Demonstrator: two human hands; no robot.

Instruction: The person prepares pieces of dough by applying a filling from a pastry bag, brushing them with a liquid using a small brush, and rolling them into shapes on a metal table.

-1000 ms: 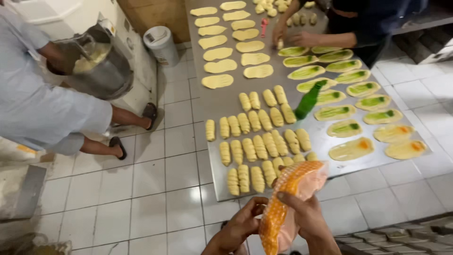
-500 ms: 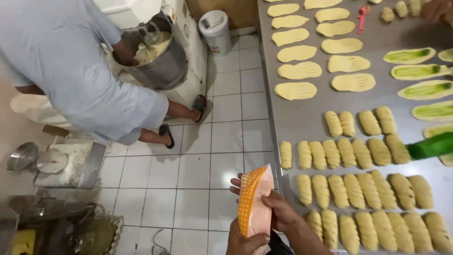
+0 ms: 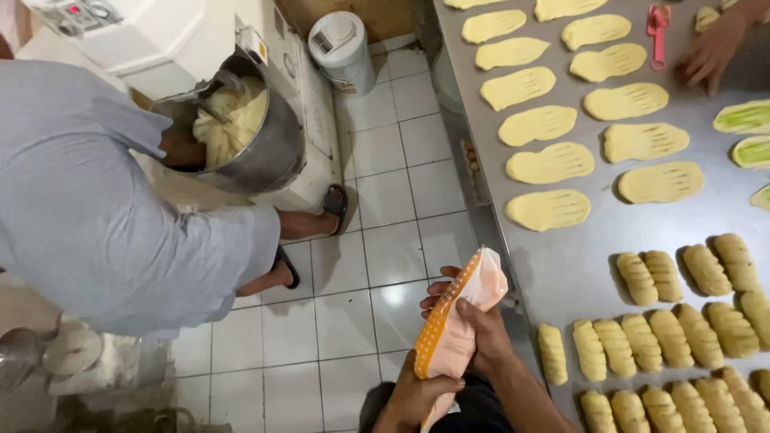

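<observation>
Piping bag (image 3: pixel 459 329), orange-dotted on one edge and filled with pale pink cream, is held upright near the bottom middle of the view, over the white tiled floor (image 3: pixel 385 240) just left of the steel table (image 3: pixel 577 265). Its long axis runs from the lower left up to the right, the blunt upper end tilting toward the table edge. The right hand (image 3: pixel 479 329) wraps the bag's middle, fingers closed round it with the fingertips showing on the left side. The left hand (image 3: pixel 417 394) grips the lower end, closed tight around the narrow part.

The right hand is the nearer one to the table. To the right of the bag lie rows of rolled dough pieces (image 3: pixel 682 321), the closest roll just beside the right wrist. Farther off sit flat slashed dough ovals (image 3: pixel 553 164), and green-filled ones (image 3: pixel 746 119) at the far right, where another person's hand (image 3: pixel 710 52) rests near a pink tool (image 3: pixel 658 24). On the left a person in a grey shirt (image 3: pixel 88 208) bends over a mixer bowl of dough (image 3: pixel 241 132), well apart from the bag. Nothing stands between bag and table.
</observation>
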